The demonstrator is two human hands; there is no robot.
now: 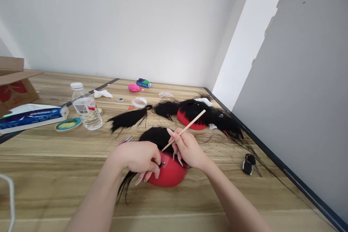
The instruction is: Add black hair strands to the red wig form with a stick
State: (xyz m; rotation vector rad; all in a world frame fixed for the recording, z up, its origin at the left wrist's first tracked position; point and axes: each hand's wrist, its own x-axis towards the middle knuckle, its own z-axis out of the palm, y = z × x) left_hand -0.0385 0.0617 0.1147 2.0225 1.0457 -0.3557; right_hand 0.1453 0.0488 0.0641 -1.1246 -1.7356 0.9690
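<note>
Red dome (pixel 170 174) with black hair sits at lower centre; the right hand (pixel 187 150) pinches a wooden stick (pixel 187 127), the left hand's (pixel 143 157) fingers pinching something small and dark over the red.

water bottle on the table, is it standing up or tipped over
Upright: the water bottle stands on its base on the table, its white cap at the top.

Looks like a small craft workspace, judging by wood-grain table (pixel 81 195) against plain pale wall (pixel 136 25), with bundle of black hair (pixel 129 119), pink yarn (pixel 134 87), orange-handled scissors (pixel 131 107), roll of clear tape or line (pixel 139 102) and open cardboard box (pixel 16 92) spread about.
</note>
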